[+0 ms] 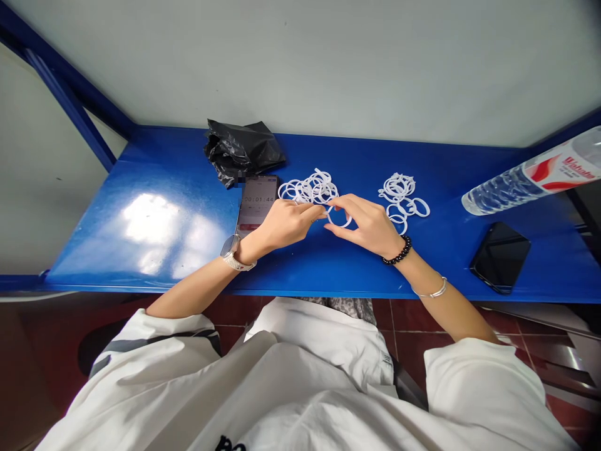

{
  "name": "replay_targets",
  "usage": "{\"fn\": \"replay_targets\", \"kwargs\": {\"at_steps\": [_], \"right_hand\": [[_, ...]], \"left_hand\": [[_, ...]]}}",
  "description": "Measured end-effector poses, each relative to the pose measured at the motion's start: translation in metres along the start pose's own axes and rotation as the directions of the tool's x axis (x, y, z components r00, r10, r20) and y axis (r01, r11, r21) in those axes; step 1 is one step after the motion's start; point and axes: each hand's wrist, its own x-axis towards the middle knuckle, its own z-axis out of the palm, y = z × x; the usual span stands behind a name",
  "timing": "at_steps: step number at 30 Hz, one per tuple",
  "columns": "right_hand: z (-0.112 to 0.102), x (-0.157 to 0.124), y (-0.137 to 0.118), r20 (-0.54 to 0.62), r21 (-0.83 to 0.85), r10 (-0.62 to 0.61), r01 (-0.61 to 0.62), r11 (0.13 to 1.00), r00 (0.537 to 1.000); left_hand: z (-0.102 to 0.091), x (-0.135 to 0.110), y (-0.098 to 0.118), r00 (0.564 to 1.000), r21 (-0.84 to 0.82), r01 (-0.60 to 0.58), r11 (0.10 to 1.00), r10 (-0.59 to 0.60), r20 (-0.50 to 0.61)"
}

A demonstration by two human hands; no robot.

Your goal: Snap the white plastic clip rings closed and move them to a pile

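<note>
A white plastic ring [339, 226] is held low over the blue tabletop between my two hands. My right hand [373, 224] curves around its right side, gripping it between thumb and fingers. My left hand [292, 224] is closed, its fingertips pinched at the ring's left edge; its thumb is mostly hidden. Just behind my hands lies a loose pile of similar white rings [310, 188]. Another group of white rings [398, 186] lies beyond my right hand, some with small protruding tabs, and my hand partly covers the nearest ones.
A phone showing a timer [256, 203] lies left of my left hand, below a crumpled black plastic bag [246, 147]. At the right are a water bottle [530, 172] and a dark phone [501, 257]. The blue table [188, 275] meets a pale wall behind.
</note>
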Motion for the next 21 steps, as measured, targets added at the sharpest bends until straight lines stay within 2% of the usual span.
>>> {"fn": "replay_targets", "kwargs": {"at_steps": [3, 6, 8, 11, 13, 17, 19, 21], "right_hand": [[0.002, -0.001, 0.003, 0.035, -0.031, 0.036, -0.035, 0.999, 0.999], [0.001, 0.0, 0.006, 0.079, -0.084, 0.063, -0.056, 0.995, 0.995], [-0.003, 0.002, 0.01, 0.092, -0.14, 0.115, -0.101, 0.985, 0.989], [-0.015, 0.005, 0.02, 0.062, -0.259, 0.275, -0.251, 0.933, 0.959], [-0.025, 0.005, 0.031, 0.021, -0.364, 0.409, -0.374, 0.853, 0.912], [-0.04, 0.001, 0.055, 0.001, -0.524, 0.637, -0.542, 0.657, 0.771], [-0.043, -0.003, 0.063, 0.011, -0.582, 0.707, -0.571, 0.579, 0.707], [-0.044, -0.005, 0.067, 0.032, -0.623, 0.751, -0.575, 0.531, 0.659]], "left_hand": [[0.002, -0.001, -0.001, 0.996, 0.032, 0.041, 0.999, -0.044, 0.084], [0.001, 0.0, -0.002, 0.971, 0.062, 0.119, 0.991, -0.129, 0.199], [-0.002, 0.002, -0.005, 0.934, 0.107, 0.213, 0.971, -0.235, 0.27], [-0.007, 0.007, -0.013, 0.842, 0.219, 0.361, 0.906, -0.418, 0.34], [-0.009, 0.011, -0.018, 0.776, 0.271, 0.427, 0.863, -0.503, 0.379], [-0.01, 0.018, -0.022, 0.648, 0.359, 0.472, 0.805, -0.593, 0.478], [-0.01, 0.02, -0.021, 0.61, 0.389, 0.471, 0.792, -0.611, 0.504], [-0.01, 0.021, -0.02, 0.599, 0.394, 0.473, 0.788, -0.616, 0.512]]}}
